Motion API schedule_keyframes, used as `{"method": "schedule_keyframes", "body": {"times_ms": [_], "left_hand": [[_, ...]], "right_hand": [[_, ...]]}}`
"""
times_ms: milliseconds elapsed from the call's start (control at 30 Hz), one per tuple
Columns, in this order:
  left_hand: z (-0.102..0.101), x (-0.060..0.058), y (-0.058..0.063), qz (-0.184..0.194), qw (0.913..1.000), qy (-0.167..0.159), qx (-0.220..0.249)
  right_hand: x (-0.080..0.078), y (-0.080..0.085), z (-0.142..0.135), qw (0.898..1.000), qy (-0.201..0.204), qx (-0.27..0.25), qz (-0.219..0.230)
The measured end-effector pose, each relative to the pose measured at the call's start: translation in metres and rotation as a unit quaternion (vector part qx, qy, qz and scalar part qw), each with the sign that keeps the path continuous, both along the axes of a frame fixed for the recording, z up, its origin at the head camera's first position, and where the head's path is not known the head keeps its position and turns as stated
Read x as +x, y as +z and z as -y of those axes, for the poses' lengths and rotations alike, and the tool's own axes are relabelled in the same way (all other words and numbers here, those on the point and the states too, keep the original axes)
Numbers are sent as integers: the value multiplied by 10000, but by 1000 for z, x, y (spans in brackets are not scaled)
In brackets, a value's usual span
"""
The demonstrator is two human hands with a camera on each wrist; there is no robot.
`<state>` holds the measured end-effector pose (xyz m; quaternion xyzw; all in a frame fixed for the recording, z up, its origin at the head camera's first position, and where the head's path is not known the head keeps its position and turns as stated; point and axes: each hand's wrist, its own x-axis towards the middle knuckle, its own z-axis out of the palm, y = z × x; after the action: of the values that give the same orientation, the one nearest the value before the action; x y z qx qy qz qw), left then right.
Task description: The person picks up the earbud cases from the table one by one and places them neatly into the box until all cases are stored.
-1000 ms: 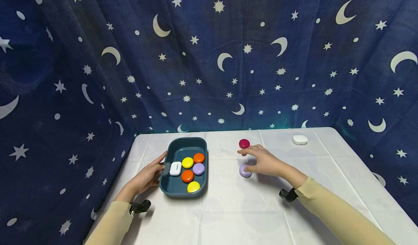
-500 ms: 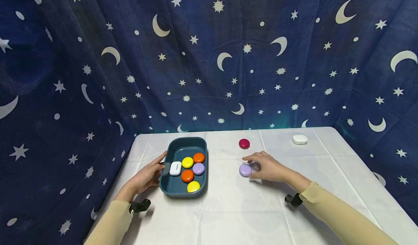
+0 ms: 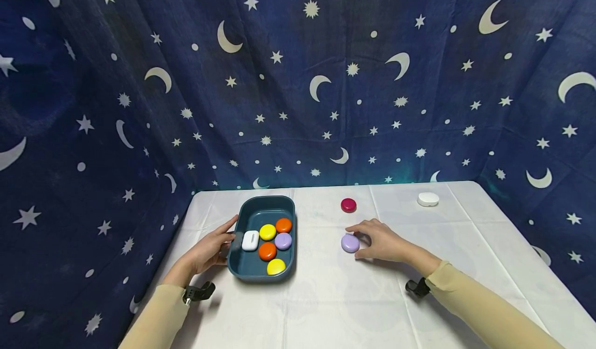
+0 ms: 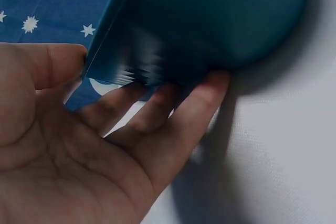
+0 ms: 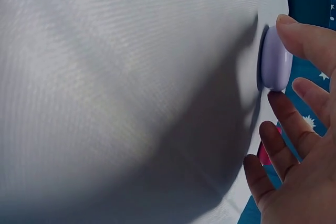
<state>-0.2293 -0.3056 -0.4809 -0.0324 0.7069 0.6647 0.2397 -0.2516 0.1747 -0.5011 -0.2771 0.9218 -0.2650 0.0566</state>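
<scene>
A lilac disc lies flat on the white tablecloth, right of a dark teal tray. My right hand pinches the disc by its edge, thumb on one side and fingers on the other; the right wrist view shows the lilac disc between the tips of my right hand. My left hand grips the tray's left wall. In the left wrist view my left hand has its thumb at the rim of the tray and its fingers along the outer wall.
The tray holds a white case, two yellow discs, two orange discs and another lilac disc. A magenta disc lies beyond my right hand. A white case sits at the back right. Starry blue curtains close in the table.
My right hand drew back from near the magenta disc and settled round the lilac disc, which stays on the cloth. The left hand has kept its hold on the tray.
</scene>
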Motion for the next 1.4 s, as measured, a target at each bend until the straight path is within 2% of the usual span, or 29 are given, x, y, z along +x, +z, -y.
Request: {"method": "schedule_keyframes", "body": {"times_ms": [800, 1267, 1400], "left_hand": [[2, -1, -2, -19, 9999, -76, -72], [3, -1, -3, -3, 10000, -77, -42], [2, 0, -2, 21, 10000, -57, -57]], "right_hand": [[-7, -12, 4, 9995, -178, 185, -161], [-10, -10, 10, 9993, -288, 219, 11], [-14, -5, 15, 9996, -253, 86, -11]]}}
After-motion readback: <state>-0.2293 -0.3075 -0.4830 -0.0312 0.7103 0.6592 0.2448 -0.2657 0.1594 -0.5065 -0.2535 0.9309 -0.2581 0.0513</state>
